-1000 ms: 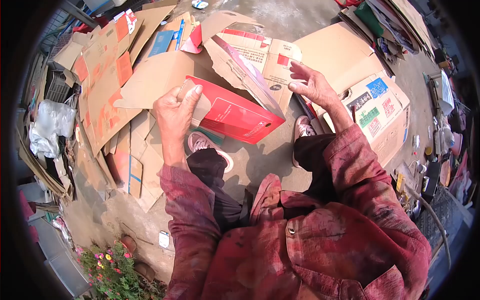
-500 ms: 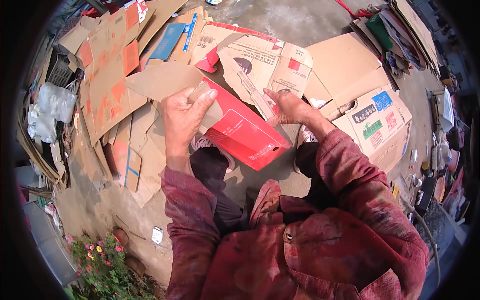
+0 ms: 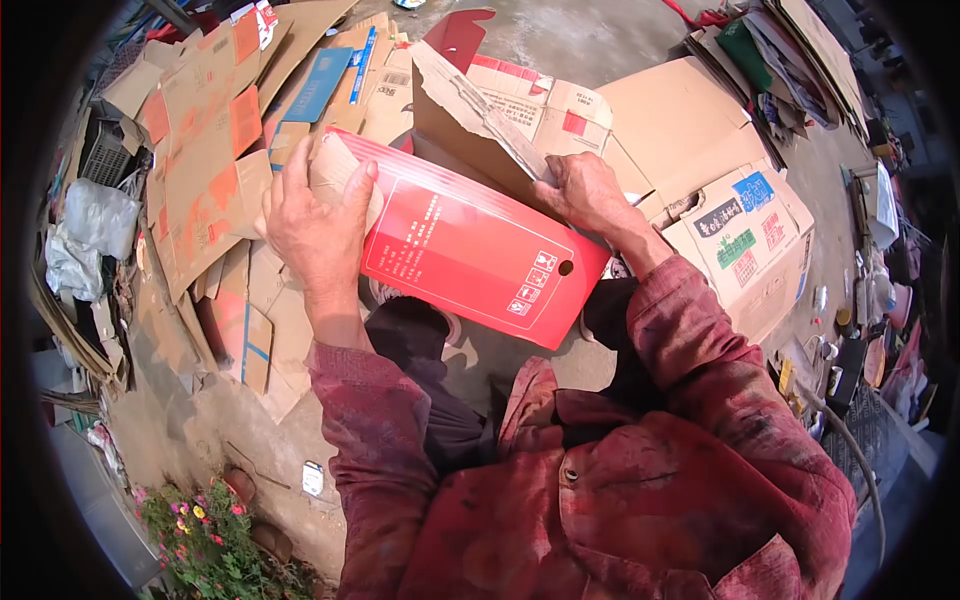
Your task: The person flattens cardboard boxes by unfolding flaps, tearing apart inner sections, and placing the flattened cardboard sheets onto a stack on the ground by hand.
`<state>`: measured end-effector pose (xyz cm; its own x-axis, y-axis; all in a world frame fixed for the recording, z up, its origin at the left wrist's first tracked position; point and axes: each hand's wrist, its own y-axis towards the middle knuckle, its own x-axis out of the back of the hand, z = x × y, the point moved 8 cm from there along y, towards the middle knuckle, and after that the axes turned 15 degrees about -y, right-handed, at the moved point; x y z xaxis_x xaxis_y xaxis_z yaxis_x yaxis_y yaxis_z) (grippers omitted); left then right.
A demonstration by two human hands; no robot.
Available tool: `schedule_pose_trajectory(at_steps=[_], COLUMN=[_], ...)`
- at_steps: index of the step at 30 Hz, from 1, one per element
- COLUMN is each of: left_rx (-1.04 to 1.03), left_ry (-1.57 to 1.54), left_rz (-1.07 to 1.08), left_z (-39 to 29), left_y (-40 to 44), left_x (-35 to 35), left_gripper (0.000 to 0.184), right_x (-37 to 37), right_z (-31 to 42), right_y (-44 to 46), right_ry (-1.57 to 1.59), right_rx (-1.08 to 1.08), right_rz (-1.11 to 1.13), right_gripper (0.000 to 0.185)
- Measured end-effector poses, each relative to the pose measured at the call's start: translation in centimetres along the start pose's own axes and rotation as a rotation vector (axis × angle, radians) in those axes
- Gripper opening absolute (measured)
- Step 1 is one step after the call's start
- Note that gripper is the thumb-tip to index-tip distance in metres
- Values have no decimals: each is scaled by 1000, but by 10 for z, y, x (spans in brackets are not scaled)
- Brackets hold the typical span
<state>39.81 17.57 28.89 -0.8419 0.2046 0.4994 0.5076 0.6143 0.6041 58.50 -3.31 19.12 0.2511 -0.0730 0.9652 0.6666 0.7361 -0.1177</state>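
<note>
Between my hands is a red cardboard box [image 3: 470, 245] with white print and a round hole near its right end. Its brown inside shows along a raised, torn-edged panel. My left hand [image 3: 318, 212] is closed on the left end, thumb over a brown flap [image 3: 345, 172]. My right hand [image 3: 590, 195] grips the torn edge of the raised panel at the far side. The box is held tilted above my knees, its printed red side facing me. Some fingers of both hands are hidden behind the cardboard.
Flattened cardboard sheets [image 3: 205, 150] lie piled to the left. A printed brown carton [image 3: 745, 240] sits to the right, with stacked sheets [image 3: 770, 60] behind it. Clear plastic bags [image 3: 95, 225] are at far left. Flowering plants [image 3: 205, 530] grow at lower left.
The red box has turned so more of its printed side faces me, and its torn panel stands up higher. My left hand has moved left; both hands still hold the box.
</note>
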Motion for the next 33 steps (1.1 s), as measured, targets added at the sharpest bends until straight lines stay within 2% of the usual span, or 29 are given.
schedule_pose_trajectory(at_steps=[2,6,10,12,15,17,21,23,26,28,29,31,33], left_rx=[-251,-381,-315,-305,-323,-357,-515,-482,-439,-451,-451,-398,-397], left_ry=[179,-117,-266,-225,-151,-20,-6,-10,20,30,30,22,-90], left_rz=[89,752,781,792,827,1030,944,967,1034,982,985,1064,1042], left_z=[-43,-86,-89,-91,-95,-102,-119,-120,-117,-113,-111,-102,-102], left_y=[-11,-77,-80,-78,-80,-98,-125,-126,-130,-133,-136,-140,-135], left_x=[-22,-110,-120,-122,-123,-132,-138,-140,-140,-138,-138,-141,-134], left_gripper=[64,67,57,56,56,58,60,60,54,38,38,20,14], right_x=[-13,-32,-30,-36,-30,-32,-41,-42,-44,-44,-42,-42,-37], right_z=[9,12,12,20,22,25,23,24,30,35,35,33,19], right_y=[3,16,20,22,17,15,21,23,26,28,29,32,39], right_ry=[9,70,56,-7,-60,-95,-150,-81,-7,4,40,79,153], right_rx=[19,33,32,64,30,49,58,63,66,60,43,28,-30], right_rz=[7,61,144,213,197,207,183,144,113,123,125,126,24], right_gripper=[31,30,31,31,29,28,26,23,22,23,26,28,32])
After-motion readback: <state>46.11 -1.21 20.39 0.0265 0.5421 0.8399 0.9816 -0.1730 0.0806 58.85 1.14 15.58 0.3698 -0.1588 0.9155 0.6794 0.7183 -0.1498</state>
